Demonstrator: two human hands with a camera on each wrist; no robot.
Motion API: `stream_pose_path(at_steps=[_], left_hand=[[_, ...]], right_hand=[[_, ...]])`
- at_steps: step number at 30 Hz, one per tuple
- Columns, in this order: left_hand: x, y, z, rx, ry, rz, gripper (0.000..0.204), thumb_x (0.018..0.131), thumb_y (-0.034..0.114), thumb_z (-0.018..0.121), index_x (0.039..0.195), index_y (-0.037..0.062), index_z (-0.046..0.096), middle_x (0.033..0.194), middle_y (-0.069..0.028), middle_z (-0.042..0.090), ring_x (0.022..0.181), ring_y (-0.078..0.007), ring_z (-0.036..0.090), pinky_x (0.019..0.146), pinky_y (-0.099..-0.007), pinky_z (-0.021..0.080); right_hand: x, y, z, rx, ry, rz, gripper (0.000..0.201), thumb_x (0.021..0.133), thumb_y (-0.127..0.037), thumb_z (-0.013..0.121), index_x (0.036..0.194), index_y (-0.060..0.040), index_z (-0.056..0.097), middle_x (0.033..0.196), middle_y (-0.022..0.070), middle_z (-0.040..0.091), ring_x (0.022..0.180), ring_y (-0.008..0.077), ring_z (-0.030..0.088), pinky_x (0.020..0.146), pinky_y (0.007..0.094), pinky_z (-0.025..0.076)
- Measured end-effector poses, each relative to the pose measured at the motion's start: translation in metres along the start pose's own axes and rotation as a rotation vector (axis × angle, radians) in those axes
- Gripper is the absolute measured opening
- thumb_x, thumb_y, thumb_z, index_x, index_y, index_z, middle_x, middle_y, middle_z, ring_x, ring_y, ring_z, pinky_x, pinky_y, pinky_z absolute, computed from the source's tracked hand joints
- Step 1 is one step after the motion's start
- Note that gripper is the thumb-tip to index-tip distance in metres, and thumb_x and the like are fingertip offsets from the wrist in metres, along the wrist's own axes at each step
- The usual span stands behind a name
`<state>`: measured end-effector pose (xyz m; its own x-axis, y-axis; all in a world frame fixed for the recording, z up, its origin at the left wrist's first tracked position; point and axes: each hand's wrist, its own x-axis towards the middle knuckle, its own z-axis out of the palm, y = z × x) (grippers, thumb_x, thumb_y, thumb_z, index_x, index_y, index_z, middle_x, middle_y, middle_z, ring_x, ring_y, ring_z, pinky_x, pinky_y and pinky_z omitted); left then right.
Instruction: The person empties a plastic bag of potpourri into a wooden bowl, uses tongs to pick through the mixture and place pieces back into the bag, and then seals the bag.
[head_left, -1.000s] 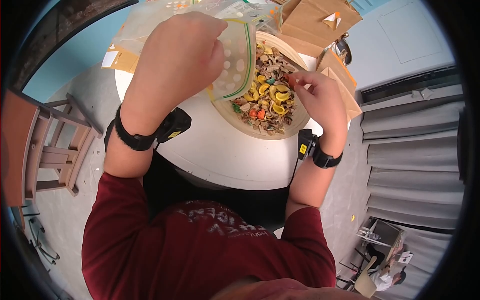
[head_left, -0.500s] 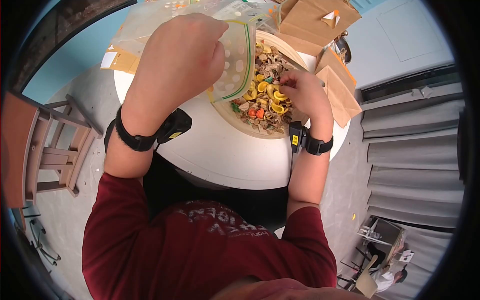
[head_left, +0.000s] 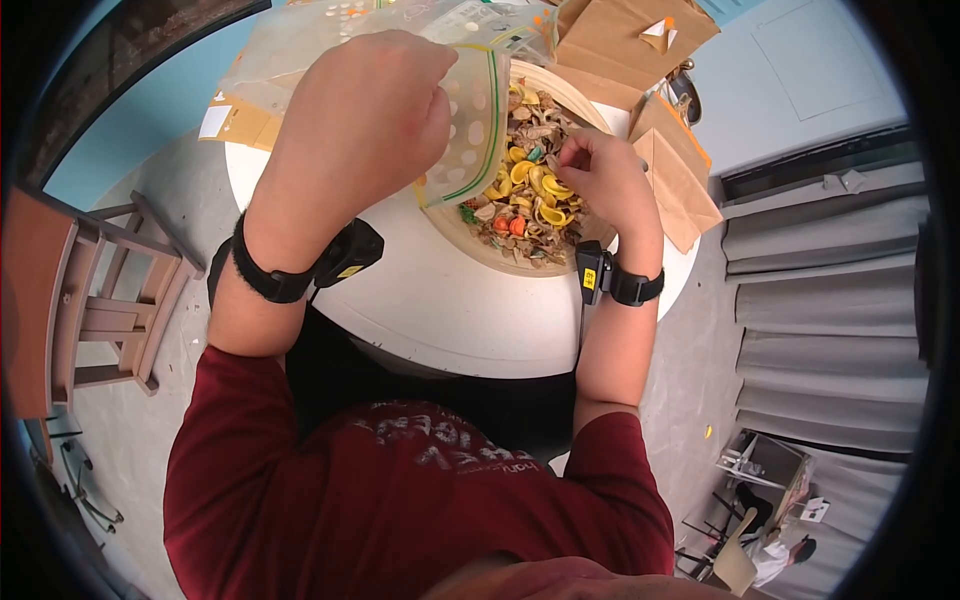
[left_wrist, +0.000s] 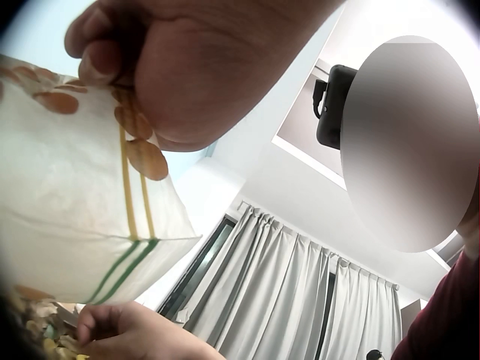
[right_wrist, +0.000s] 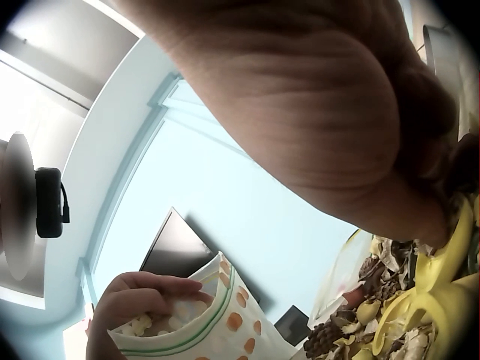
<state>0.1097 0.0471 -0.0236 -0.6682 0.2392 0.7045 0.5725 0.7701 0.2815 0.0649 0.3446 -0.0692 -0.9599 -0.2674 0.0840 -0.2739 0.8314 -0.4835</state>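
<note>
Head: left hand (head_left: 375,115) clamping pouch (head_left: 478,125) over tray (head_left: 455,228); right hand (head_left: 612,180), grip unclear; bags (head_left: 615,45) beyond

Left hand (left_wrist: 191,71), upper frame: curled fingers (left_wrist: 103,60) grip the upper edge of a whitish bag (left_wrist: 64,184) with orange spots, yellow and green stripes. Below bag: right hand (left_wrist: 142,335), beside mixed brown and yellow pieces (left_wrist: 46,330). Right side: grey curtains (left_wrist: 262,289), dark red sleeve (left_wrist: 435,322), black device (left_wrist: 335,109) at a blurred head.
</note>
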Motion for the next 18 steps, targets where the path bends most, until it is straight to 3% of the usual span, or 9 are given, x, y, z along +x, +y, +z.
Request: stream_pose_path(at_steps=[3,6,9,12,18], left_hand=[[0.0,0.001,-0.001,0.002,-0.019,-0.009,0.029,0.081,0.0,0.058,0.105,-0.0039,0.075,0.09,-0.0208,0.072,0.081,-0.0392,0.069,0.076,-0.0447,0.055],[0.0,0.0,0.0,0.006,-0.016,-0.002,0.029,0.082,0.0,0.059,0.105,-0.0037,0.075,0.091,-0.0208,0.073,0.083,-0.0394,0.07,0.078,-0.0449,0.055],[0.0,-0.001,0.002,-0.001,-0.027,-0.012,0.028,0.083,0.001,0.059,0.105,-0.0036,0.075,0.094,-0.0209,0.074,0.086,-0.0395,0.07,0.08,-0.0452,0.056],[0.0,0.0,0.002,-0.006,-0.051,-0.028,0.028,0.083,0.001,0.059,0.106,-0.0036,0.075,0.095,-0.021,0.074,0.087,-0.0395,0.07,0.081,-0.0453,0.056],[-0.002,0.0,0.002,0.004,-0.054,-0.017,0.028,0.083,0.001,0.059,0.106,-0.0037,0.075,0.096,-0.0209,0.074,0.088,-0.0399,0.07,0.081,-0.0455,0.056]], right_hand=[[0.0,-0.003,-0.001,-0.018,-0.003,0.004,0.012,0.08,0.0,0.074,0.091,-0.0009,0.068,0.076,0.0031,0.067,0.071,0.0117,0.062,0.066,0.0287,0.052],[-0.004,-0.01,-0.004,0.068,0.088,0.014,0.012,0.079,0.001,0.072,0.089,-0.0009,0.065,0.074,0.0074,0.066,0.069,0.0186,0.064,0.065,0.0322,0.052],[-0.009,-0.022,-0.011,0.465,0.142,-0.045,0.013,0.08,0.004,0.07,0.086,-0.002,0.061,0.073,-0.0014,0.06,0.067,0.0077,0.056,0.062,0.0244,0.046],[-0.023,-0.041,-0.017,0.697,0.113,-0.175,0.016,0.081,0.006,0.069,0.085,-0.0036,0.058,0.076,-0.006,0.056,0.069,0.0018,0.049,0.061,0.0192,0.041],[-0.03,-0.061,-0.011,0.537,0.183,-0.485,0.012,0.082,0.007,0.068,0.092,-0.0005,0.067,0.083,0.0017,0.064,0.066,0.0085,0.054,0.062,0.0226,0.045]])
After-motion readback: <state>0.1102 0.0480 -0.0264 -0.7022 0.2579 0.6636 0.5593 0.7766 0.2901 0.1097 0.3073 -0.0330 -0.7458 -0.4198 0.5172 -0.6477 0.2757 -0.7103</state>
